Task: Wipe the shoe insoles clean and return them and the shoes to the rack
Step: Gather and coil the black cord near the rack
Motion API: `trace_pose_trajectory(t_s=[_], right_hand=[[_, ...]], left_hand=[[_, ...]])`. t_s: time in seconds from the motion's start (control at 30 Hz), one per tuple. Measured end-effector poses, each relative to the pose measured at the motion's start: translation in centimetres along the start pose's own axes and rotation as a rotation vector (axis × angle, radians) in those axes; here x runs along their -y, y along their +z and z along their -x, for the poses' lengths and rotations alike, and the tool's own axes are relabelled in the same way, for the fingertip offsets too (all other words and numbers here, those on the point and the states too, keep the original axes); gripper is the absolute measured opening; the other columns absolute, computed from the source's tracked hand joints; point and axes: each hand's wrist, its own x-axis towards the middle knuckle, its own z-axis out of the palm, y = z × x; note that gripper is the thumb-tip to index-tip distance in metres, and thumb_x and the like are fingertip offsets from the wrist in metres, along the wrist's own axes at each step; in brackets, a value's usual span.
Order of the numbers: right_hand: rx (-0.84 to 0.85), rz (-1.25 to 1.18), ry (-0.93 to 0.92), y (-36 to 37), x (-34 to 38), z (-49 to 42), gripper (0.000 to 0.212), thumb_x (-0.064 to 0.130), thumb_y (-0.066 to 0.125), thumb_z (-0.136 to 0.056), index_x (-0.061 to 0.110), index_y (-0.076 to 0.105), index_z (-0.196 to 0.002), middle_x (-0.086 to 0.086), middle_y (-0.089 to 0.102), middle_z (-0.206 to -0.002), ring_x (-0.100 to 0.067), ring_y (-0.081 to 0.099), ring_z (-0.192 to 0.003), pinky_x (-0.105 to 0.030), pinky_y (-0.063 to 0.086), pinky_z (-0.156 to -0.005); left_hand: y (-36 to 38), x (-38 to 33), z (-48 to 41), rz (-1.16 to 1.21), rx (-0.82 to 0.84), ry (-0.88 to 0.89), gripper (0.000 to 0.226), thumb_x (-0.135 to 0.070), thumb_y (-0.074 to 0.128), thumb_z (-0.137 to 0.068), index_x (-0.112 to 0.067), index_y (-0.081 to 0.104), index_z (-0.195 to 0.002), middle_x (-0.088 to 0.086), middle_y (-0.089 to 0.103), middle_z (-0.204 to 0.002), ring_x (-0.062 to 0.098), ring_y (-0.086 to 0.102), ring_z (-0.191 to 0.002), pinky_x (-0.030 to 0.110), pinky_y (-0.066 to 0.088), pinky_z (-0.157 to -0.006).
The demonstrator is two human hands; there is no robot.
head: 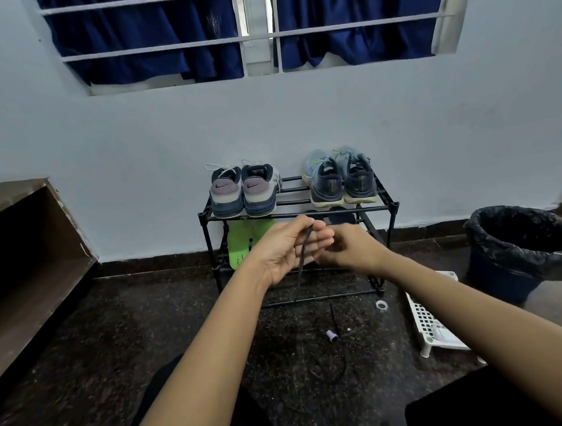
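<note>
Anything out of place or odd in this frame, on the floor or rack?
Yes. A white basket appears tipped on its side on the floor right of the rack, and a loose dark cord with a purple end trails across the floor in front.

Room in a home, shoe rack (376, 208) with two pairs of sneakers (244, 192) just beyond the left hand (284, 255) and right hand (351, 251), barred window (259, 36) with blue curtains (150, 33) above, lined bin (522, 250) further right
</note>
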Motion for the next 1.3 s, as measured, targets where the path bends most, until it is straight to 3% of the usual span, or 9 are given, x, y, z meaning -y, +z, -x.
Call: trace_pose_trajectory(t_s=[0.13, 0.23, 0.37, 0.43, 0.63, 0.8, 1.03, 1.17, 1.3], right_hand=[[-0.144, -0.142, -0.105, 0.0, 0.9, 0.1, 0.031, -0.003, 0.057, -0.079, 0.025, 0.060, -0.066, 0.012, 0.059, -0.056, -0.001, 0.048, -0.053, -0.019, 0.038, -0.055], [-0.054, -0.086, -0.016, 0.7, 0.1, 0.4, 0.039, 0.004, 0.060, -0.086, 0.029, 0.054, -0.057, 0.025, 0.052, -0.044, 0.005, 0.049, -0.048, -0.012, 0.032, -0.050], [0.217, 0.093, 0.093, 1.7, -2.1, 0.2, 0.026, 0.011, 0.066, -0.083, 0.016, 0.061, -0.058, 0.020, 0.068, -0.072, 0.007, 0.061, -0.071, -0.018, 0.047, -0.070], [0.176, 0.045, 0.093, 1.4, -2.1, 0.0, 0.018, 0.011, 0.066, -0.083, 0.013, 0.064, -0.066, 0.024, 0.065, -0.069, 0.011, 0.057, -0.066, -0.014, 0.042, -0.068], [-0.121, -0.312, -0.059, 0.0, 0.3, -0.2, 0.017, 0.009, 0.056, -0.079, 0.015, 0.069, -0.088, -0.001, 0.070, -0.074, -0.004, 0.058, -0.070, -0.026, 0.047, -0.064], [-0.095, -0.216, -0.011, 0.9, 1.3, 0.2, 0.026, 0.004, 0.057, -0.079, 0.026, 0.056, -0.064, 0.013, 0.054, -0.053, 0.006, 0.048, -0.050, -0.011, 0.034, -0.054], [0.183, -0.469, 0.069, 1.9, 2.2, 0.7, 0.011, 0.008, 0.056, -0.093, -0.001, 0.063, -0.092, -0.009, 0.074, -0.087, -0.015, 0.057, -0.071, -0.026, 0.041, -0.070], [0.208, -0.562, 0.006, 1.2, 3.6, 1.3, 0.014, 0.008, 0.054, -0.094, -0.002, 0.064, -0.094, -0.011, 0.073, -0.088, -0.013, 0.064, -0.084, -0.023, 0.048, -0.081], [-0.003, -0.790, 0.007, -0.4, 5.0, 1.2, 0.012, 0.005, 0.054, -0.093, -0.001, 0.064, -0.092, -0.009, 0.071, -0.078, -0.007, 0.059, -0.067, -0.012, 0.045, -0.063]], left_hand=[[0.0, -0.1, 0.0, 0.022, -0.006, 0.001, 0.020, -0.017, 0.053, -0.097, -0.011, 0.067, -0.084, 0.004, 0.074, -0.072, 0.009, 0.071, -0.062, 0.024, 0.057, -0.066], [-0.2, -0.2, 0.1, 0.049, -0.004, 0.015, 0.019, -0.016, 0.055, -0.096, -0.010, 0.067, -0.083, 0.005, 0.074, -0.072, 0.010, 0.071, -0.063, 0.025, 0.058, -0.068], [-0.5, -0.3, 0.2, 0.089, -0.017, 0.034, 0.020, -0.014, 0.056, -0.094, -0.010, 0.067, -0.078, 0.006, 0.074, -0.073, 0.014, 0.072, -0.068, 0.028, 0.058, -0.072], [-0.7, -0.4, 0.1, 0.103, -0.013, 0.044, 0.019, -0.013, 0.057, -0.094, -0.009, 0.067, -0.078, 0.007, 0.074, -0.074, 0.014, 0.072, -0.067, 0.028, 0.058, -0.071], [-0.7, -0.2, -0.2, 0.092, 0.034, 0.057, 0.016, -0.010, 0.058, -0.094, -0.005, 0.069, -0.084, 0.010, 0.073, -0.076, 0.014, 0.070, -0.066, 0.028, 0.060, -0.068], [-0.7, 0.0, -0.3, 0.176, 0.100, 0.077, 0.011, -0.003, 0.056, -0.094, -0.001, 0.067, -0.095, 0.009, 0.073, -0.079, 0.014, 0.072, -0.069, 0.028, 0.061, -0.069], [-2.2, -0.2, -1.4, 0.250, -0.036, 0.225, 0.014, -0.004, 0.051, -0.097, 0.002, 0.064, -0.094, 0.011, 0.072, -0.077, 0.017, 0.072, -0.075, 0.031, 0.060, -0.076], [-3.4, 0.2, -2.1, 0.004, -0.097, 0.329, 0.016, -0.009, 0.052, -0.099, -0.006, 0.066, -0.093, 0.007, 0.072, -0.083, 0.016, 0.069, -0.087, 0.030, 0.057, -0.084], [-3.4, 0.8, -2.1, -0.219, -0.013, 0.343, 0.021, -0.010, 0.051, -0.099, -0.010, 0.068, -0.086, -0.001, 0.070, -0.075, 0.015, 0.062, -0.078, 0.029, 0.051, -0.079]])
